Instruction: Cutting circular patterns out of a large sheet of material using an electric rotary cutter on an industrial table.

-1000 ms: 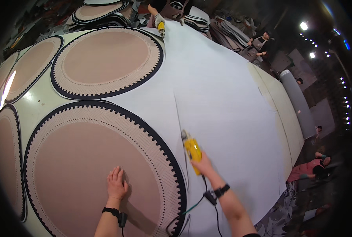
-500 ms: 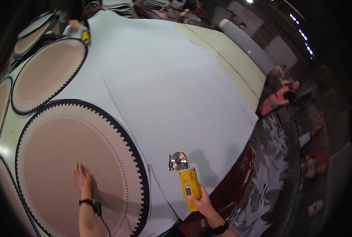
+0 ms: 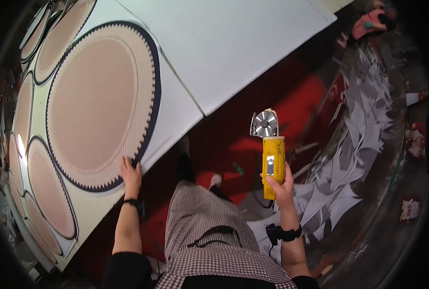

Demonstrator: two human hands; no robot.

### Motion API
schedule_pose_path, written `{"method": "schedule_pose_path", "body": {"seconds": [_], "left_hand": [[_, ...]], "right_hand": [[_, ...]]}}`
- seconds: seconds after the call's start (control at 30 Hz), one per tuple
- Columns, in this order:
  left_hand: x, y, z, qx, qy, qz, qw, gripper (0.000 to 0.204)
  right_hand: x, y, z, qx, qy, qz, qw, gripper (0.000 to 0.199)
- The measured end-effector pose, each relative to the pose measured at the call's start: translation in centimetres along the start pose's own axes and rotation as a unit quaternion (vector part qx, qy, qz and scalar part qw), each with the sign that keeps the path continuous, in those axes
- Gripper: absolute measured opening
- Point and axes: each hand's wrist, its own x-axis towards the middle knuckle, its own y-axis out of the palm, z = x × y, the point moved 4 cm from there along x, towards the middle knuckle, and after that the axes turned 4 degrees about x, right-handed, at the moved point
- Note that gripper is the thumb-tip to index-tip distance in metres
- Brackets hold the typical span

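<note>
The yellow round-blade cutter point(image 3: 272, 159) sits tight in the right hand point(image 3: 282, 185) grip; left hand point(image 3: 130, 174) lies flat on the patterned cloth point(image 3: 94, 101).

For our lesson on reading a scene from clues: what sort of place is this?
Probably a fabric-cutting workshop. A broad table carries white cloth printed with large round patterns, the right hand holds a yellow rotary cutter, and pale offcuts litter the floor.

A small grey label point(image 3: 270, 165) sits on the yellow cutting tool point(image 3: 273, 166) right of the middle. No boxes, signs or screens show.
</note>
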Motion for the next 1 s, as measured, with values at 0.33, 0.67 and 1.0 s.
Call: {"method": "schedule_pose_path", "body": {"seconds": [0.33, 0.67, 1.0], "left_hand": [[-4.9, -1.1, -3.1, 0.081, 0.001, 0.081, 0.993, 0.064], [-7.3, -2.6, 10.4, 0.056, 0.043, 0.057, 0.996, 0.041], [-14.4, 0.6, 31.7, 0.095, -0.155, 0.006, 0.983, 0.059]], "right_hand": [[-9.7, -7.4, -12.0, -0.067, 0.093, -0.017, 0.993, 0.065], [-6.8, 2.3, -26.8, -0.222, 0.144, 0.167, 0.95, 0.07], [-2.9, 26.5, -47.5, -0.371, 0.083, 0.317, 0.869, 0.082]]}}
